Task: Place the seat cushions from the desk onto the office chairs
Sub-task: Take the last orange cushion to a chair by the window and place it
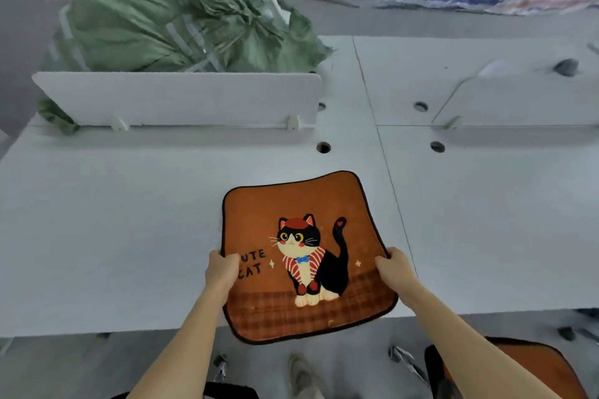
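At lower centre of the frame, the left hand (pixel 223 267) and right hand (pixel 393 264) clamped opposite edges of the orange cat cushion (pixel 304 256), which overhung the white desk's (pixel 129 220) near edge.

The white surface (pixel 113 236) lies bare to the left and right of an orange cat-print cushion (pixel 304 256), leaving open room on both sides. The cushion overhangs the near edge, held at its left and right edges by the left grip (pixel 223 267) and right grip (pixel 393 264). Behind it, a low white divider panel (pixel 181 99) stands upright across the back, with a bulky green sack (pixel 175 13) beyond. A second orange cushion (pixel 531 363) sits low at right, below the surface's edge.
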{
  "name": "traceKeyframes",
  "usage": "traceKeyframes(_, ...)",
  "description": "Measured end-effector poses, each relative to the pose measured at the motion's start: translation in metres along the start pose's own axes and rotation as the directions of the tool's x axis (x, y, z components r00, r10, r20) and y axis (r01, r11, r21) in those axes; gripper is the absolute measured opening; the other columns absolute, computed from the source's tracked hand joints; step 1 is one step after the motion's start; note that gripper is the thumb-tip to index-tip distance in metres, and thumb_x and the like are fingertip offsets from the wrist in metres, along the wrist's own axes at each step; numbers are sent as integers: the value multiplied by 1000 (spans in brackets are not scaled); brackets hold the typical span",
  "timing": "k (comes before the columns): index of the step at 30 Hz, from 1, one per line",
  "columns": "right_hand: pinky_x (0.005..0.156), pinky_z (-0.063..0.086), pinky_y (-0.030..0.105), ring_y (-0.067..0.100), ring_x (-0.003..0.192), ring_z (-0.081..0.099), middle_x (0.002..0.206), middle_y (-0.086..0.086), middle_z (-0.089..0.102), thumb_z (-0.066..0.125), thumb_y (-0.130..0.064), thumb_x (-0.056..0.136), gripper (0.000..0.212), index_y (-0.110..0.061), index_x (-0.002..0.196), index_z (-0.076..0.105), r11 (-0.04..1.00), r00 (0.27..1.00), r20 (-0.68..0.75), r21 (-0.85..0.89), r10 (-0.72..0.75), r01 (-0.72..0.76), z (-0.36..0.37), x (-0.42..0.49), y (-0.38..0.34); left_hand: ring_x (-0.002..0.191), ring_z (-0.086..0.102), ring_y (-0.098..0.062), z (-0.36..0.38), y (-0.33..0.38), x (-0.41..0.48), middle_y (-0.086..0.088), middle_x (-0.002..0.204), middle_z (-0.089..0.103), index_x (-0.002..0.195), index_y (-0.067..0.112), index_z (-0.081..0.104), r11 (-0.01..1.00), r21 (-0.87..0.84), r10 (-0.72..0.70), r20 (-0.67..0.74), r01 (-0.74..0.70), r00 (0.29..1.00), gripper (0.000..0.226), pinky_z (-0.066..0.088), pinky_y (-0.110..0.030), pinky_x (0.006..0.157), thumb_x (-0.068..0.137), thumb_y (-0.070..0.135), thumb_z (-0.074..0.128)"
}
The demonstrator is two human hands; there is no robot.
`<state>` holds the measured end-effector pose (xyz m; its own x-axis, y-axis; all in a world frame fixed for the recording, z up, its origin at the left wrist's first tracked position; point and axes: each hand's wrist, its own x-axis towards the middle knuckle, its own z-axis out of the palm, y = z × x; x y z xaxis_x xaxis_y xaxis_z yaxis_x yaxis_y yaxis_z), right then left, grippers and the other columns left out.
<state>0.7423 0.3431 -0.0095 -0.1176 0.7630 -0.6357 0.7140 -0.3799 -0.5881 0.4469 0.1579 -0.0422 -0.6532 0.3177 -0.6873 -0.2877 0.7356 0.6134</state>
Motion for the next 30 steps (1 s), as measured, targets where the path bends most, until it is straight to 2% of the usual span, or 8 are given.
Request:
traceKeyframes(3, 64, 50, 33, 22, 84, 63, 97, 7, 63, 51, -13, 93, 21, -13, 113, 46, 986, 986, -152, 164, 62, -37, -42, -14, 16, 70, 57, -24, 38, 45, -18, -6, 81, 58, 123, -5, 55, 991, 37, 123, 50, -125, 991, 50, 39, -28, 57, 77, 14, 48)
traceKeyframes(7, 72, 47, 35, 21, 86, 59, 98, 6, 62, 46, -17, 95, 23, -12, 117, 49, 954, 936, -321, 295, 144, -45, -104, -38, 53, 76, 56, -23, 97, 89, -59, -9, 94, 62, 123, 2, 55, 958, 75, 269, 104, -277, 958, 40, 42, -31, 63, 90, 20, 42)
traceKeyframes(13, 78, 43, 35, 24, 92, 54, 107, 7, 54, 48, -39, 102, 27, -20, 121, 44, 887, 820, -537, 453, 196, 85, -177, -96, 105, 72, 46, -13, 162, 122, -152, -4, 102, 48, 143, 18, 32, 892, 39, 444, 111, -451, 889, 40, 37, -35, 74, 104, 21, 38)
traceKeyframes(17, 83, 44, 36, 21, 100, 54, 116, 2, 56, 50, -37, 101, 26, -24, 124, 50, 835, 714, -671, 497, 198, 235, -224, -157, 160, 101, 49, -21, 201, 132, -218, -3, 120, 51, 136, 22, 45, 806, -5, 578, 225, -592, 785, 33, 41, -37, 86, 102, 26, 43)
traceKeyframes(20, 89, 42, 38, 21, 106, 52, 117, 1, 55, 52, -37, 101, 25, -24, 122, 50, 794, 593, -766, 512, 249, 328, -254, -220, 210, 89, 54, -15, 227, 122, -283, 1, 112, 56, 124, 21, 51, 730, -54, 672, 236, -681, 702, 24, 43, -33, 79, 101, 28, 46)
traceKeyframes(24, 93, 43, 41, 23, 110, 52, 118, 2, 54, 51, -36, 102, 26, -25, 125, 47, 784, 361, -881, 448, 305, 431, -284, -306, 277, 79, 53, -8, 262, 100, -384, 14, 87, 50, 118, 19, 50, 586, -98, 790, 290, -804, 540, 19, 40, -26, 65, 103, 29, 45)
traceKeyframes(28, 101, 44, 43, 22, 114, 52, 120, -3, 56, 50, -36, 103, 31, -33, 133, 44, 759, 333, -861, 500, 384, 417, -307, -375, 346, 68, 52, -8, 303, 78, -474, 6, 83, 55, 118, 18, 51, 524, -146, 797, 433, -839, 422, 21, 39, -23, 56, 103, 31, 45)
traceKeyframes(30, 98, 45, 39, 21, 113, 53, 116, -6, 58, 50, -32, 104, 29, -30, 133, 48, 755, 296, -866, 498, 404, 427, -322, -411, 377, 70, 53, -9, 325, 70, -516, 6, 85, 56, 120, 19, 52, 489, -123, 769, 529, -864, 360, 23, 40, -24, 57, 102, 33, 46)
